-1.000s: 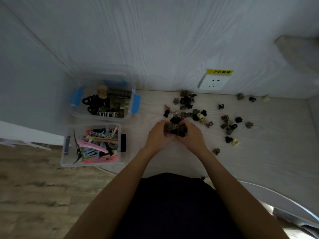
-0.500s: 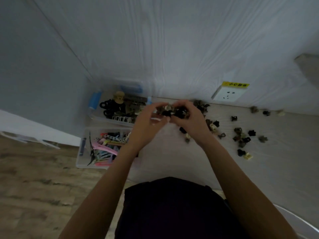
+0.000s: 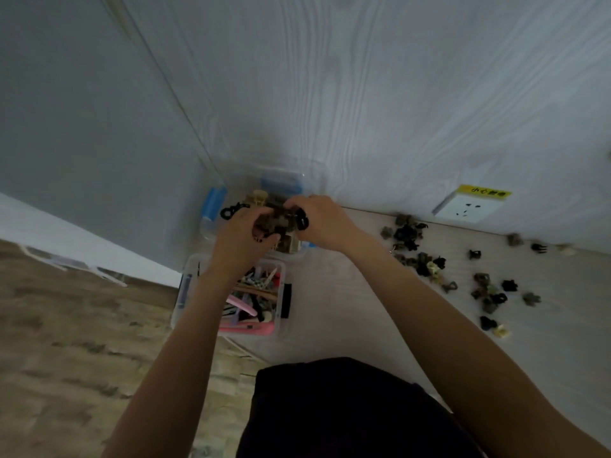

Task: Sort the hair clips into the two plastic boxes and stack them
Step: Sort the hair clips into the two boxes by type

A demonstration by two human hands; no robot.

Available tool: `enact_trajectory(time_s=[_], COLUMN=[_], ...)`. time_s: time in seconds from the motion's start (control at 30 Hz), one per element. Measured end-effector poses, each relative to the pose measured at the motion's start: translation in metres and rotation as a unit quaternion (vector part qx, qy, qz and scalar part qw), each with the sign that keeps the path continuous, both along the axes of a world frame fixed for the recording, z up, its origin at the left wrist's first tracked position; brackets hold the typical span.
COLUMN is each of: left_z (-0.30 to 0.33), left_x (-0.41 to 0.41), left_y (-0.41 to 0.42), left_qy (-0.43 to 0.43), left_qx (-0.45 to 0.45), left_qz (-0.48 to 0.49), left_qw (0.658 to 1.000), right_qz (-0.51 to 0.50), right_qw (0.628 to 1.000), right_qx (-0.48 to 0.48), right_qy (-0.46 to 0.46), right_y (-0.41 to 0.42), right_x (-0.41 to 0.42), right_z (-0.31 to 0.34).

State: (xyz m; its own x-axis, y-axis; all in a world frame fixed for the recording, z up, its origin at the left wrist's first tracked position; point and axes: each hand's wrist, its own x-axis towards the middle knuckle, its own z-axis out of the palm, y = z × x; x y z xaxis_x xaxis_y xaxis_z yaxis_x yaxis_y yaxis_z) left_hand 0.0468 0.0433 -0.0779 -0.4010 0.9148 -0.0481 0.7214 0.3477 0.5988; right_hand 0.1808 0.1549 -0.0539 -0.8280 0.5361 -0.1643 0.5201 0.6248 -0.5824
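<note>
I have a bunch of small claw clips (image 3: pixel 281 221) cupped between my two hands, right over the far box (image 3: pixel 211 206). My left hand (image 3: pixel 246 239) curls round the bunch from the near side and my right hand (image 3: pixel 322 221) curls round it from the other side, so both are holding the same pile. The clips are dark and brown, and a black one pokes out by my right fingers.

I think these clips are very light and hard, with little teeth and springs. They are loose, so they can slip out between my fingers and bounce. The teeth may hook on each other, which helps them stay in a clump. The best hold is a cupped one, with both hands under and round the pile, not a pinch on one clip. To let go, I would get low over the box and spread my fingers slowly.

The far box is clear plastic with blue latches, and it already has bigger claw clips in it. Just in front of it is the near box (image 3: pixel 185 292), full of long flat clips (image 3: pixel 251 304), pink and striped.

To my right, more small clips (image 3: pixel 426 256) lie scattered on the pale counter (image 3: pixel 347 312), well apart from the boxes. Behind them is a wall socket (image 3: pixel 464 209) with a yellow label. The sorting is not done yet, and the boxes are not stacked.
</note>
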Motion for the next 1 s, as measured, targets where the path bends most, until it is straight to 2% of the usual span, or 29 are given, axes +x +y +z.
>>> enact_trajectory(time_s=[0.13, 0.3, 0.37, 0.5, 0.57, 0.67, 0.77, 0.83, 0.9, 1.0], left_z=[0.000, -0.001, 0.000, 0.009, 0.009, 0.002, -0.018, -0.034, -0.048, -0.064], left_x=[-0.001, 0.006, 0.012, 0.041, 0.062, 0.097, 0.129, 0.142, 0.150, 0.160], left_y=[0.003, 0.002, 0.001, 0.001, 0.005, 0.016, 0.033, 0.047, 0.060, 0.071], left_qy=[-0.039, -0.003, 0.013, 0.001, -0.016, -0.022, -0.033, -0.002, 0.017, 0.046], left_qx=[0.019, 0.072, 0.108, 0.193, 0.201, 0.143, -0.006, -0.101, -0.177, -0.217], left_qz=[0.018, 0.044, 0.071, 0.088, 0.066, -0.030, -0.149, -0.179, -0.191, -0.224], left_qw=[0.999, 0.996, 0.992, 0.977, 0.977, 0.989, 0.988, 0.979, 0.965, 0.949], right_qz=[0.020, 0.011, -0.014, -0.111, -0.176, -0.269, -0.328, -0.334, -0.351, -0.376], right_qw=[0.998, 0.999, 0.999, 0.980, 0.968, 0.956, 0.943, 0.936, 0.915, 0.894], right_qx=[-0.043, -0.046, -0.032, 0.011, 0.032, 0.024, 0.048, 0.051, -0.003, -0.062], right_qy=[-0.030, -0.016, 0.020, 0.167, 0.179, 0.117, 0.006, -0.102, -0.198, -0.235], right_y=[-0.001, -0.008, -0.011, -0.015, -0.015, -0.017, -0.016, -0.012, -0.009, -0.006], right_x=[-0.001, -0.002, 0.001, 0.035, 0.066, 0.122, 0.177, 0.204, 0.218, 0.224], right_z=[0.003, -0.002, -0.002, -0.003, -0.011, -0.031, -0.060, -0.075, -0.082, -0.086])
